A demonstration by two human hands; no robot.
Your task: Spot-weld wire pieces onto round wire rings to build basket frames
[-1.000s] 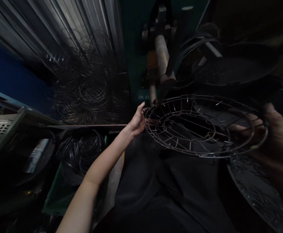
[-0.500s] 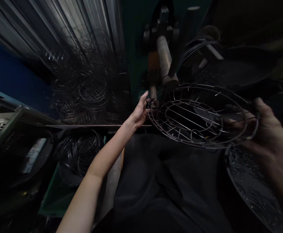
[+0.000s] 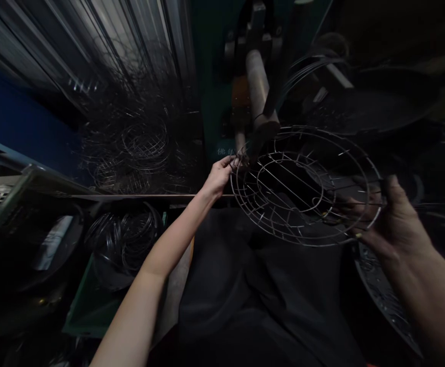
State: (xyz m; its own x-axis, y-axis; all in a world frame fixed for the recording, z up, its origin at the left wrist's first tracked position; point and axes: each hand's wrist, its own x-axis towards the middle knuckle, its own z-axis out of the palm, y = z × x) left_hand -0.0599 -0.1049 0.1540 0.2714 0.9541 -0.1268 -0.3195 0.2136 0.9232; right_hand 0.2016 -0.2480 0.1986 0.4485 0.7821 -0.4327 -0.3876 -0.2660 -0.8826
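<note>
A round wire basket, made of concentric rings joined by short wires with parallel bars across its middle, hangs tilted between my hands. My left hand pinches its left edge, close to the lower electrode of a machine that looks like a spot welder. At the opposite edge my right hand grips the rim, thumb on top and fingers reaching underneath. Those fingers are partly hidden by the wires and shadow. The basket's left edge lies at the electrode tips; whether it touches them I cannot tell.
Left of the machine lies a heap of similar wire pieces. Below it, a green crate holds wire rings. A round container of small metal parts stands under my right forearm. A dark bin is at far left.
The basket has shifted left and its right side has dropped nearer to me. My right hand moved left with it, and my left thumb, raised before, has closed down onto the rim.
</note>
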